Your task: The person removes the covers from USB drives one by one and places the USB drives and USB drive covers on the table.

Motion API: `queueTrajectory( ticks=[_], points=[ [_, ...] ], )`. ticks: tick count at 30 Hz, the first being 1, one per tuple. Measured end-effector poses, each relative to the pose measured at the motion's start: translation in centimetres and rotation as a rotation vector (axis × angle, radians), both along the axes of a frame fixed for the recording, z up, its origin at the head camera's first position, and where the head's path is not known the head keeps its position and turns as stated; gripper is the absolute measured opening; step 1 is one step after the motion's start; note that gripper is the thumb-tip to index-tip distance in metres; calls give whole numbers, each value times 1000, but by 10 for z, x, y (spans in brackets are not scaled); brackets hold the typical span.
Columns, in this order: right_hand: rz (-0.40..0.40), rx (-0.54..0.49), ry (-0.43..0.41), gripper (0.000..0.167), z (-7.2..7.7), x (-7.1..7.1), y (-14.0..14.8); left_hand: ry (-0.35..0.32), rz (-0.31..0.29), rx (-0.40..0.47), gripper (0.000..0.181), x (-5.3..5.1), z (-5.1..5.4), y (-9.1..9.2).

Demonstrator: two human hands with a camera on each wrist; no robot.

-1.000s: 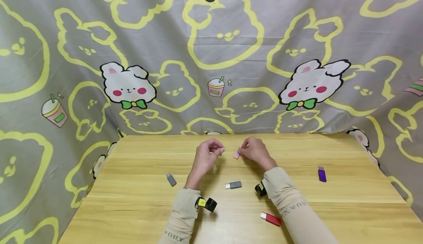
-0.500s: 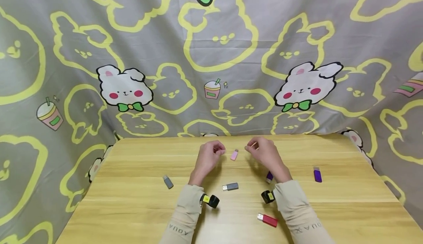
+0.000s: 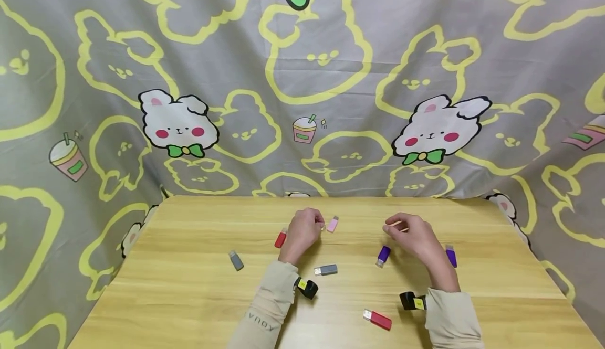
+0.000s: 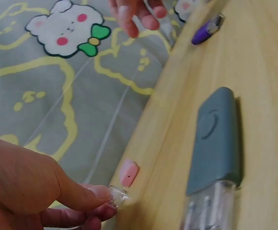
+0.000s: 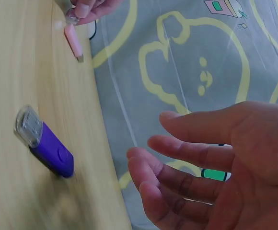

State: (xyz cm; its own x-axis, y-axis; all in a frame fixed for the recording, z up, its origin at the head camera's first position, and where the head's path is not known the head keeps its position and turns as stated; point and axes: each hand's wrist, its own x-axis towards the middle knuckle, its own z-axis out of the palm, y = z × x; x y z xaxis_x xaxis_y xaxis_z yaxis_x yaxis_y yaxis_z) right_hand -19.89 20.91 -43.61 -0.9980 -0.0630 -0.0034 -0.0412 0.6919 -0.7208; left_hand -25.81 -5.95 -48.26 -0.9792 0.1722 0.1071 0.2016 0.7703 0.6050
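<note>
The left hand [image 3: 304, 229] pinches a small clear cap [image 4: 118, 196] between thumb and fingertips, beside a pink USB stick [image 3: 333, 224] lying on the table. Held above the table, the right hand [image 3: 416, 236] has its fingers apart and relaxed, with nothing between them in the right wrist view. A purple USB stick [image 3: 383, 256] lies below and left of that hand; its clear cap end shows in the right wrist view. Under the left forearm's side lies a grey USB stick [image 3: 326, 270], large in the left wrist view.
Another grey stick [image 3: 236, 260] lies at the left, and a red one [image 3: 281, 238] is just left of the left hand. A second red stick [image 3: 377, 319] lies near the front, a second purple one [image 3: 451, 256] by the right wrist. A patterned curtain [image 3: 331, 86] hangs behind the table [image 3: 189, 296].
The right hand let go of the pink stick and moved away to the right, uncovering a purple stick. The left hand moved slightly down, and a red stick now shows beside it.
</note>
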Motion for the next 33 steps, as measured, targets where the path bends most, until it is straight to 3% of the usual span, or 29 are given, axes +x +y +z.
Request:
queueTrajectory(
  ticks=[7, 11, 16, 24, 33],
  points=[
    [16, 22, 0, 29, 1, 2, 9, 12, 26, -49, 17, -3, 0, 1],
    [27, 40, -20, 30, -1, 1, 9, 38, 6, -11, 13, -4, 3, -2],
    [100, 85, -69, 25, -9, 1, 6, 112, -39, 94, 9, 0, 15, -12],
    [232, 168, -89, 24, -20, 2, -6, 117, -40, 184, 8, 18, 37, -35],
    [151, 212, -138, 24, -19, 4, -17, 113, -71, 181, 9, 20, 43, -41]
  ],
)
